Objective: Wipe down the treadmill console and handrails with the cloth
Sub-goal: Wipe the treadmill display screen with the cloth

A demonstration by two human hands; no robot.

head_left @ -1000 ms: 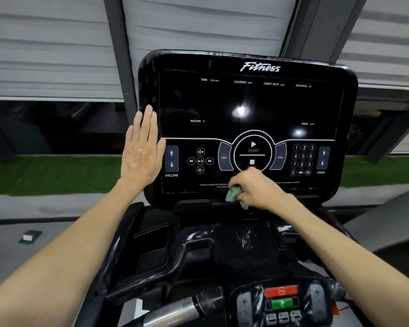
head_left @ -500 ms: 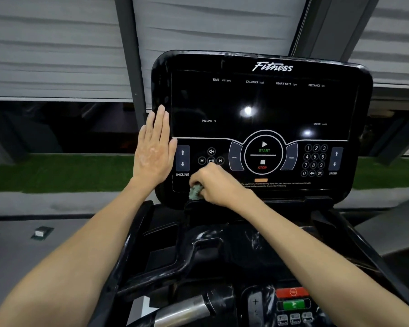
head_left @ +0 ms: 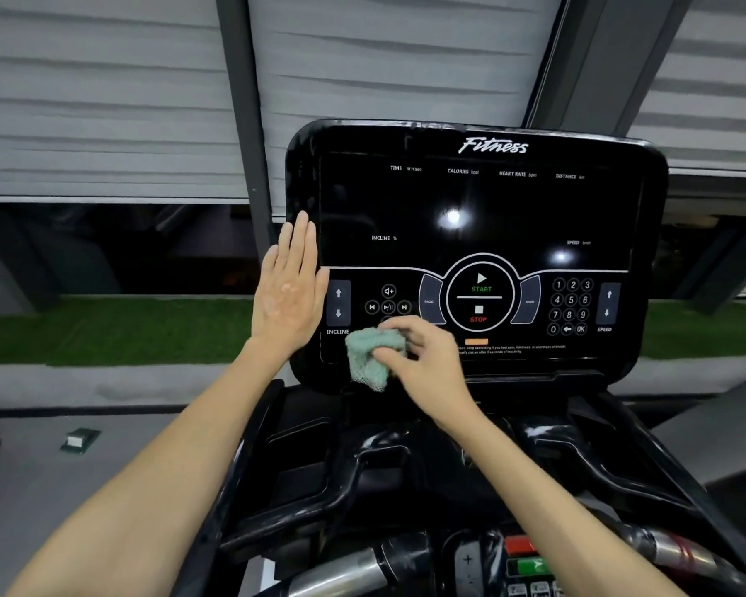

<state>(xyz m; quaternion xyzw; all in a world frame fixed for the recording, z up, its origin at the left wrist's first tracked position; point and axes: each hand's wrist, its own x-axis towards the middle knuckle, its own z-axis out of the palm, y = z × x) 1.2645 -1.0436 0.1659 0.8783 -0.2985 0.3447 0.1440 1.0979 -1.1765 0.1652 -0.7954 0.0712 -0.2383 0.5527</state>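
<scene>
console face point(head_left: 513, 217), right hand point(head_left: 425, 364) with cloth point(head_left: 369, 359) covering text

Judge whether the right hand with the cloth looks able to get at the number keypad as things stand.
Probably yes. The right hand grips the cloth low on the console; the keypad lies further right on the same flat panel, nothing between. The left hand rests at the opposite edge.

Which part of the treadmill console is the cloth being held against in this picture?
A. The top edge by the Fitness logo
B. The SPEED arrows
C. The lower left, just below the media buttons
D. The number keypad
C: the right hand holds the green cloth on the console just under the media buttons, beside the INCLINE label.
</scene>
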